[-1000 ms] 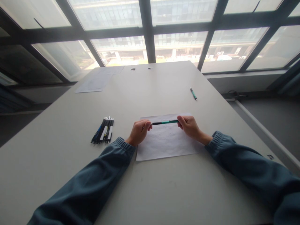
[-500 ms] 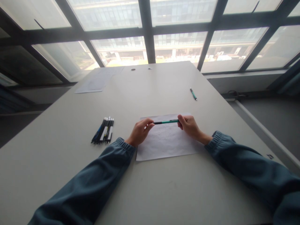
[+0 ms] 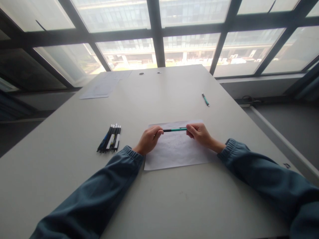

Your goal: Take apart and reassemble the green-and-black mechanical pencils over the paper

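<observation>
One big white table point(image 3: 74, 139) is carrying everything. One sheet of paper point(image 3: 174, 156) is lying near its front edge, another sheet point(image 3: 99, 88) at the far left corner. The left hand point(image 3: 148, 139) and right hand point(image 3: 199, 133) are each pinching one end of a green pen point(image 3: 174, 129) above the near sheet. About six pens point(image 3: 110, 138) are sitting toward the left edge, one spare pen point(image 3: 205, 99) toward the right edge.

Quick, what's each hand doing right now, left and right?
Left hand: closed on one end of the green pen.
Right hand: closed on the pen's other end, above the paper.
</observation>
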`<state>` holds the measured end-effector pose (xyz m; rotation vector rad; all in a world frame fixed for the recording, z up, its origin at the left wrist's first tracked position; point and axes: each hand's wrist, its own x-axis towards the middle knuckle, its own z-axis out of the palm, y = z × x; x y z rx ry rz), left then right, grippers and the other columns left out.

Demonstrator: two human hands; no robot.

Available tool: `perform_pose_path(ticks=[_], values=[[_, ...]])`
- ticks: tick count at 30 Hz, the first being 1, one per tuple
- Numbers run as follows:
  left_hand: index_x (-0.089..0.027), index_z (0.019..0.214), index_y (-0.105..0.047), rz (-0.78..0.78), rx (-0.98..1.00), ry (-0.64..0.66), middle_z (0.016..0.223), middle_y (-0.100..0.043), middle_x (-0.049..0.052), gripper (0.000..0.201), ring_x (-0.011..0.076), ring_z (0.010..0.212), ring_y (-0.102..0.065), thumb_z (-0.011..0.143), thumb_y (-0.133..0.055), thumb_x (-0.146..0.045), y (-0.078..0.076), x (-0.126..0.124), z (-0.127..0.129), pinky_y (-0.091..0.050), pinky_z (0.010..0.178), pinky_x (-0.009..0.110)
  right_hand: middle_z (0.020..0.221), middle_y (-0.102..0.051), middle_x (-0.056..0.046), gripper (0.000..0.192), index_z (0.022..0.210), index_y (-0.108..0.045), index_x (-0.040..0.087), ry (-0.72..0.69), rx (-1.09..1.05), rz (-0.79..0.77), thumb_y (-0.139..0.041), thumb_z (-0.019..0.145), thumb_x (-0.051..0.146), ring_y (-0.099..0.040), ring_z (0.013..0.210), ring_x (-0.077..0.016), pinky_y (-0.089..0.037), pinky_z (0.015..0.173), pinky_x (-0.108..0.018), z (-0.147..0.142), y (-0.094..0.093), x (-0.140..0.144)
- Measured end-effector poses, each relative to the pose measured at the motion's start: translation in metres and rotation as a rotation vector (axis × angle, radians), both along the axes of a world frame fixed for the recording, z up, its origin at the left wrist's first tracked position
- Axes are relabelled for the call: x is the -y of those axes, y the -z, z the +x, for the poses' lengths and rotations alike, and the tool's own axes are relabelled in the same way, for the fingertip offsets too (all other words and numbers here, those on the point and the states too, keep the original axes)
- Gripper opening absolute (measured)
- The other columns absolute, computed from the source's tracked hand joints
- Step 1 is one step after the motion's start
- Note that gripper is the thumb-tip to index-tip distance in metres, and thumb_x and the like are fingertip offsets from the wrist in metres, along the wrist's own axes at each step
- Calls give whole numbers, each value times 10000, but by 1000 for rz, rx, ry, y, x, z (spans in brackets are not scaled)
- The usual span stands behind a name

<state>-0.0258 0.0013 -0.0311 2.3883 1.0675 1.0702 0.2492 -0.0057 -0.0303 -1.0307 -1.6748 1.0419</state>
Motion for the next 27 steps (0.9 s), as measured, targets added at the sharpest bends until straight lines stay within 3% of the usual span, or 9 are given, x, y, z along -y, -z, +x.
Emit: perform_pose_path(ticks=[8, 19, 24, 27], values=[[-186, 647, -398, -82, 44, 11, 595, -386, -35, 461, 103, 557, -358, 1040, -381, -426, -5, 5, 1, -300, 567, 254, 513, -501, 18, 566, 617, -604, 154, -16, 47, 48, -523, 943, 610, -409, 481, -89, -315, 499, -243, 0, -3, 3], [-180, 580, -379, -216, 123, -33, 525, -378, -39, 556, 86, 496, -339, 1032, -367, -505, -3, 5, 1, -275, 527, 256, 579, -580, -3, 465, 676, -647, 160, 32, 168, 263, -579, 944, 534, -457, 544, -111, -355, 560, -257, 0, -4, 2], [-164, 594, -515, -192, 140, -21, 529, -460, -21, 607, 97, 503, -435, 1033, -329, -540, -3, 4, 2, -350, 547, 250, 604, -615, -17, 483, 700, -657, 168, 66, 156, 253, -553, 947, 569, -499, 559, -123, -383, 570, -260, -1, -4, 2], [-155, 856, -683, -104, 158, -11, 658, -619, 20, 586, 137, 629, -585, 1012, -335, -601, -5, 3, 2, -457, 659, 273, 617, -619, -19, 483, 698, -650, 174, 77, 140, 209, -538, 955, 567, -507, 566, -127, -391, 572, -260, -1, -2, 2]])
